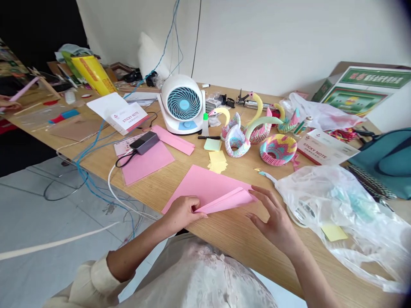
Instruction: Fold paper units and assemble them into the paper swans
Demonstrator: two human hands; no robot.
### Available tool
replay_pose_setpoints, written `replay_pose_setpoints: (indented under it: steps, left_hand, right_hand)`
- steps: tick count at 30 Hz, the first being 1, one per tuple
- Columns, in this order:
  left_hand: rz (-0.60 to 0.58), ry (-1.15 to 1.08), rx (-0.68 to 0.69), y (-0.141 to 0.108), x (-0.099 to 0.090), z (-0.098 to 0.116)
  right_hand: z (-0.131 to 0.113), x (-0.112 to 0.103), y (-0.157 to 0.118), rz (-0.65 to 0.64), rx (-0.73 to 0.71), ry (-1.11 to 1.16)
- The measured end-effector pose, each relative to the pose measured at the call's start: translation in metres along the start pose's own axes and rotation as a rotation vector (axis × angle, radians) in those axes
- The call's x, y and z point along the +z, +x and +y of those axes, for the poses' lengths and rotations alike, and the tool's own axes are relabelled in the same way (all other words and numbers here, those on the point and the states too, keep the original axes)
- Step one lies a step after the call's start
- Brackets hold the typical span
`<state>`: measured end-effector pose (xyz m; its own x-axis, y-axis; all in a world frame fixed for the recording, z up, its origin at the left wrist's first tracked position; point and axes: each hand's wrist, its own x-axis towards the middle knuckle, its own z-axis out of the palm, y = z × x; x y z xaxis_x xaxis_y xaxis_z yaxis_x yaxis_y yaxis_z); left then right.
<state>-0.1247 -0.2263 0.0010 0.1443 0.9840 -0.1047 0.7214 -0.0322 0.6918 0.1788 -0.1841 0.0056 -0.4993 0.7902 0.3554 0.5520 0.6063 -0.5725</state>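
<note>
A large pink paper sheet lies on the wooden table near its front edge, its near side folded up into a narrow flap. My left hand pinches the left end of this flap between thumb and fingers. At the flap's right end, my right hand touches the paper with its fingertips, thumb held apart from the fingers. Yellow sticky notes lie just beyond the sheet.
Behind are a white fan, folded-paper swans and a round paper basket. A plastic bag spreads at the right. More pink paper lies left under a black box. Another person's hand shows far left.
</note>
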Motion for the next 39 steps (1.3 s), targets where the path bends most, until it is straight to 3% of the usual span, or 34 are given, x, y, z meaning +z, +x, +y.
replay_pose_setpoints:
  steps: [5,10,19,39]
  left_hand:
    - [-0.088,-0.214,-0.026,0.004,0.004,-0.013]
    - [-0.207,-0.317,0.030,0.002,0.000,-0.018]
    - [-0.032,-0.438,-0.097,0.004,0.003,-0.013]
    - [-0.072,-0.618,-0.182,0.001,0.004,-0.019]
  right_hand:
    - [-0.003,0.022,0.005,0.167,0.078,0.068]
    - [0.004,0.033,0.004,0.203,0.112,0.115]
    - [-0.001,0.029,0.000,0.192,0.078,0.128]
    - [-0.012,0.032,-0.008,0.294,0.068,0.110]
